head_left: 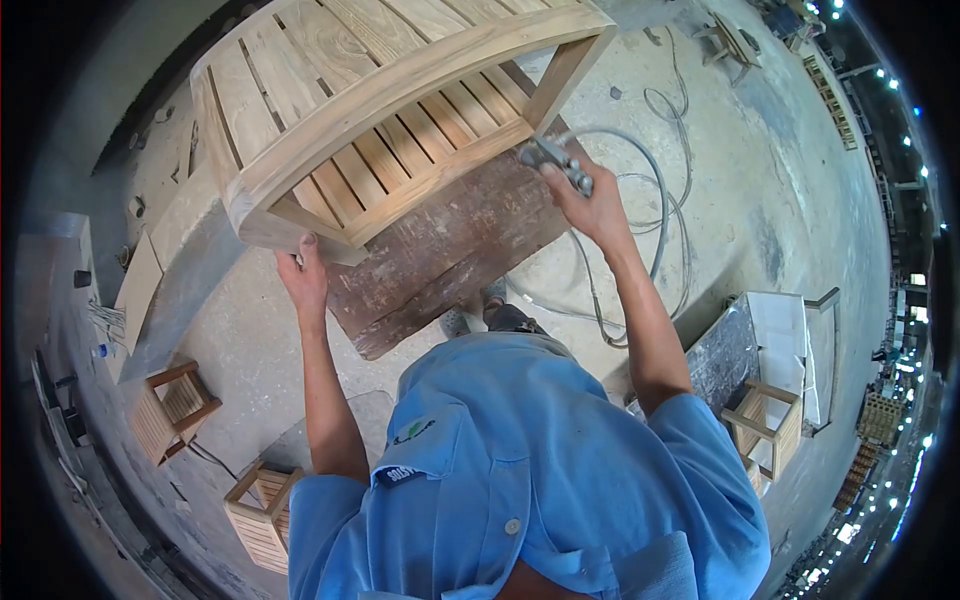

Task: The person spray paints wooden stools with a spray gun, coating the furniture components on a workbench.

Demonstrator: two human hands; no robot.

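A slatted wooden bench (335, 125) with a second row of slats below its curved front rail stands before me. My left hand (304, 280) is at its lower near-left corner, the thumb against the wood and the other fingers bent around the edge, partly hidden. In my right hand (590, 200) is a grey metal spray gun (548, 160) with small knobs. Its nose points toward the right end of the bench's lower rail. A grey hose (662, 215) loops away on the right.
A worn brown board (450, 255) lies under the bench. Small slatted wooden pieces (175, 410) stand at lower left, with another wooden frame (765, 430) at lower right. Hose coils (685, 130) cross the concrete floor (735, 200). A pale low ledge (180, 270) runs along the left.
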